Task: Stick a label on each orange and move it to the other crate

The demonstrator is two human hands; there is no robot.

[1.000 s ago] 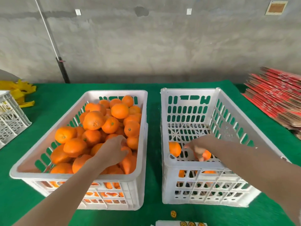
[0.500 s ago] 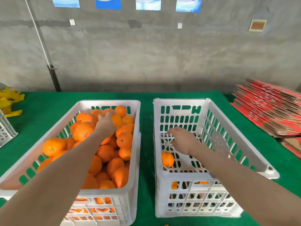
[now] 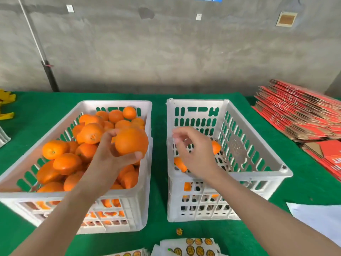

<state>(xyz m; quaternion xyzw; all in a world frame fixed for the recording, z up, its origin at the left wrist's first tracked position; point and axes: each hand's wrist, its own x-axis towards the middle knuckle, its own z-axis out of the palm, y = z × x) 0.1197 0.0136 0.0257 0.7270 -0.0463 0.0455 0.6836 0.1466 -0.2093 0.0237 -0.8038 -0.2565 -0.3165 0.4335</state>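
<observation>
My left hand (image 3: pixel 112 156) grips one orange (image 3: pixel 131 141) and holds it above the right side of the left crate (image 3: pixel 81 196), a white slotted crate piled with several oranges (image 3: pixel 62 156). My right hand (image 3: pixel 193 154) hovers over the near left part of the right crate (image 3: pixel 258 174) with its fingers loosely curled and nothing in them. Two oranges (image 3: pixel 216 146) lie low in that crate, partly hidden behind the hand. Sheets of round labels (image 3: pixel 195 248) lie at the table's front edge, and one loose label (image 3: pixel 179 231) lies just before them.
Both crates stand on a green cloth (image 3: pixel 158 111) against a grey wall. A stack of flat red cartons (image 3: pixel 302 115) fills the right side. A white sheet (image 3: pixel 321 220) lies at the front right. Yellow pieces (image 3: pixel 7 106) sit far left.
My left hand has lifted an orange out of the pile and brought it toward me. My right hand has risen out of the right crate, empty.
</observation>
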